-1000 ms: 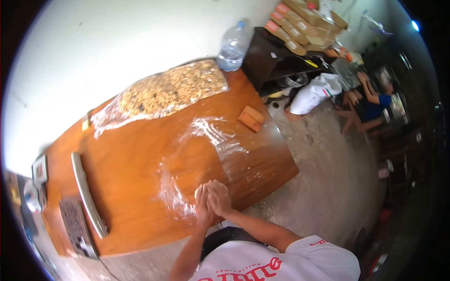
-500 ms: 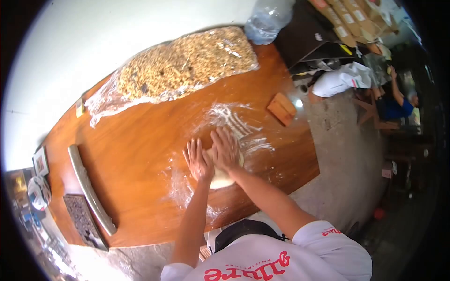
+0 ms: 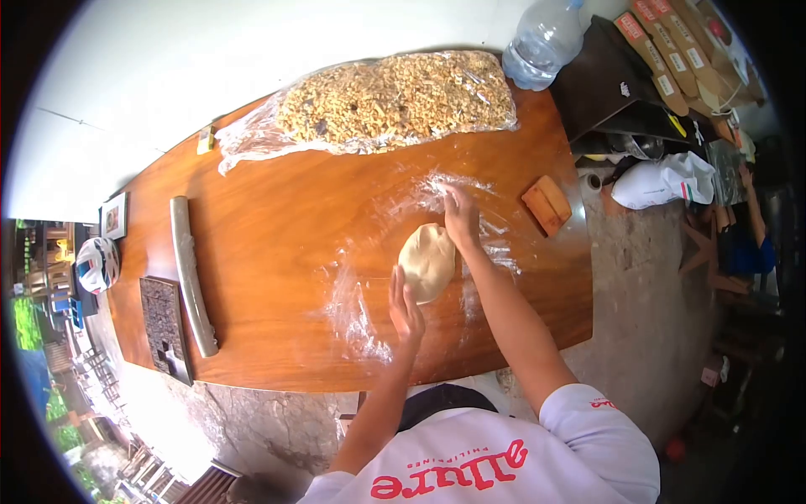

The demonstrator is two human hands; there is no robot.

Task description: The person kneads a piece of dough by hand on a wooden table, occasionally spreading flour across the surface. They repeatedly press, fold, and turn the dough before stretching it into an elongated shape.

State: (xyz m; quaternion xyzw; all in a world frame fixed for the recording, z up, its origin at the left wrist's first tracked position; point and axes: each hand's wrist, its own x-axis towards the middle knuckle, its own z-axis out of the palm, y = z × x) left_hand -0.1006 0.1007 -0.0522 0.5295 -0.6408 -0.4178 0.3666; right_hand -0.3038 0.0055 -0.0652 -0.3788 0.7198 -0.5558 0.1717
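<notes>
A pale, flattened round of dough (image 3: 427, 262) lies on the wooden table (image 3: 277, 252), its surface dented near the top. My left hand (image 3: 406, 307) is at the dough's lower left edge, fingers stretched out along its side. At the upper right edge is my right hand (image 3: 461, 217), its fingers extended and pointing away from me. Both hands flank the dough and neither is wrapped round it. White flour (image 3: 357, 315) is smeared on the table around the dough.
A large plastic bag of golden crumbly pieces (image 3: 395, 101) lies along the wall. Nearby are a water bottle (image 3: 544, 46), a wooden block (image 3: 546, 206), a long wrapped roll (image 3: 191, 277), a dark patterned board (image 3: 165, 323) and a picture frame (image 3: 114, 217). A person works far right.
My hands have moved from on top of the dough to its two sides, uncovering it. The camera view has shifted, so the table's things appear farther right.
</notes>
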